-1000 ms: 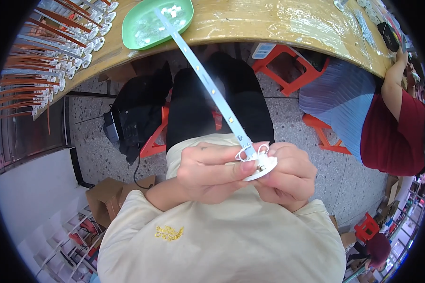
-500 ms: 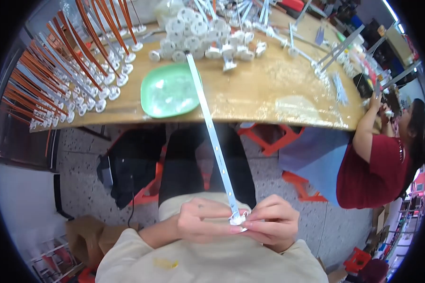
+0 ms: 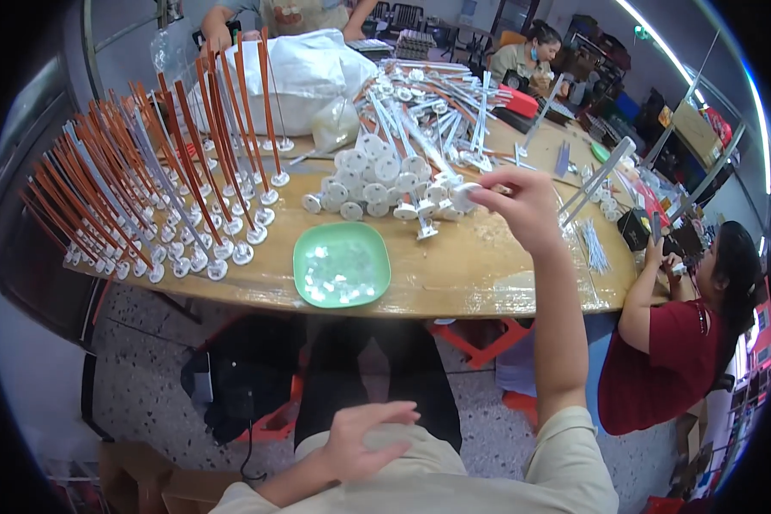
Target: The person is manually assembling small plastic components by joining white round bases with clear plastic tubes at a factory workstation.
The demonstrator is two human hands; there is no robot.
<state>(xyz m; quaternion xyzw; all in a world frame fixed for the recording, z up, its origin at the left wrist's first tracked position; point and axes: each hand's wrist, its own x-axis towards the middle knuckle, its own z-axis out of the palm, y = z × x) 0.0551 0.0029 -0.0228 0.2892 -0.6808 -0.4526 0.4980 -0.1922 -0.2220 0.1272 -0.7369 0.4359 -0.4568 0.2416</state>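
My right hand [image 3: 522,206] reaches over the table to the right end of a pile of white round caps [image 3: 373,171]. Its thumb and fingers pinch the rim of one white round cap [image 3: 464,197]. Above my lap, my left hand [image 3: 364,441] is open and holds nothing, its fingers stretched to the right. A green square dish [image 3: 343,265] with small white pieces in it sits near the table's front edge, left of my right forearm. Pale strips [image 3: 394,111] lie behind the caps; whether one joins the pinched cap I cannot tell.
Many upright orange and grey strips on white round bases [image 3: 171,197] crowd the table's left. A white sack [image 3: 291,73] stands behind. At right sits a co-worker in a red top [image 3: 660,368], near a bundle of thin white sticks [image 3: 593,247]. Other people are across the table.
My hands held a pale strip by its white end over my lap. Now they are apart: the right has moved forward to the pile, the left is empty. The view has tilted up.
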